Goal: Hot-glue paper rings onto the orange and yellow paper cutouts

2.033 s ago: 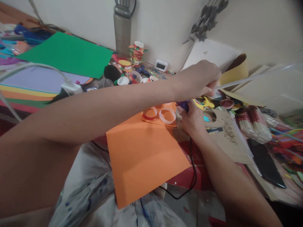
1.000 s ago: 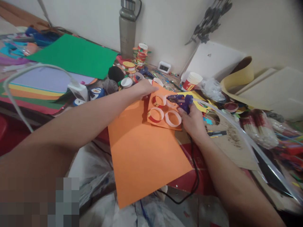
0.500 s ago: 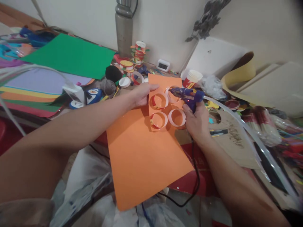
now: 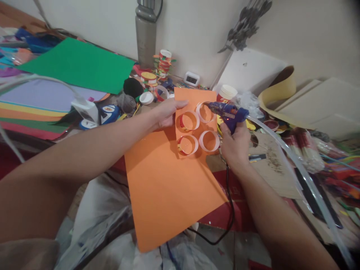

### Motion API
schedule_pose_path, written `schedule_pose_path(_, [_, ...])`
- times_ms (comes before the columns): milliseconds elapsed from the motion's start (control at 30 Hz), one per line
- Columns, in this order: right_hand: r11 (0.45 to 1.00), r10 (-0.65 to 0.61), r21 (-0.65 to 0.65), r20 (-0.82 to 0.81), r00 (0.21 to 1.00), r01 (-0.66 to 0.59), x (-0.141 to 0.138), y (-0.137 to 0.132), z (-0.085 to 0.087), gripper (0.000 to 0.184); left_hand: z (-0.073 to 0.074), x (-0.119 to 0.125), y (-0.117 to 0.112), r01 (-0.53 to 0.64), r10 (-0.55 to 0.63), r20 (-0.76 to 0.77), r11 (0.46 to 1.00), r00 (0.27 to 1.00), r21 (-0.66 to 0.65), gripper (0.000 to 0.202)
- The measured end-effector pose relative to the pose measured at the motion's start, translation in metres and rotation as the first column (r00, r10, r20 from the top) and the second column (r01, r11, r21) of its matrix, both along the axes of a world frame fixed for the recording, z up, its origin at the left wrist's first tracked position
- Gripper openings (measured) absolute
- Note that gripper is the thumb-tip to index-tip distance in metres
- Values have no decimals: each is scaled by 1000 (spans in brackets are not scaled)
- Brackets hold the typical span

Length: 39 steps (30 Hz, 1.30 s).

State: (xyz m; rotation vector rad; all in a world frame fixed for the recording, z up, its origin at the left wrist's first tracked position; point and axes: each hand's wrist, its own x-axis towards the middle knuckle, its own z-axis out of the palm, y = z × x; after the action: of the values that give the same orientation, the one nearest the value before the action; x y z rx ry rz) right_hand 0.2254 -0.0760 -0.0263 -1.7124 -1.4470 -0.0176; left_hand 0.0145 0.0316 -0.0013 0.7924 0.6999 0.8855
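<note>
My left hand (image 4: 166,113) grips the left edge of a small orange card (image 4: 182,95), thumb on its face. Several rings cut from paper cups stand on the card in two rows, among them a lower-right ring (image 4: 209,141) and an upper-right ring (image 4: 205,112). In my right hand (image 4: 236,144) is a blue hot glue gun (image 4: 229,114), its small light lit red. The gun's nozzle points left, at the rim of the upper-right ring; whether it touches is unclear. A long clear glue stick (image 4: 278,138) trails from its back. Below lies a larger orange sheet (image 4: 171,187).
A green sheet (image 4: 81,65) lies at the left on stacked coloured sheets. At the back stand a grey bottle (image 4: 146,35), a small white clock (image 4: 191,78) and paper cups (image 4: 227,92). A utility knife (image 4: 257,158) rests on cardboard at right. The gun's black cord (image 4: 232,210) hangs in front.
My right hand has drawn the glue gun slightly to the right, its nozzle still by the upper-right ring. My left hand keeps its hold on the card. The view has shifted a little.
</note>
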Motion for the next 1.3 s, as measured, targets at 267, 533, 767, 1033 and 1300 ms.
schedule_pose_path(267, [998,-59,-10,128,990,61,9,-4,9,46,1,-3,4,5,-4,-9,998,1000,56,28])
schedule_pose_path(533, [993,-95,-48,186,978,105,9,-11,16,49,-1,-10,10,11,-13,16,990,1000,141,25])
schedule_pose_path(767, [996,-69,-39,172,983,77,7,-18,19,48,8,-11,8,-50,42,48,984,998,169,21])
schedule_pose_path(1033, [999,-37,-18,205,978,42,7,-16,17,49,4,-7,4,0,-2,13,991,1000,137,15])
schedule_pose_path(1300, [996,-53,-55,233,971,67,6,-20,20,50,6,-7,-2,3,-2,-7,986,1000,166,27])
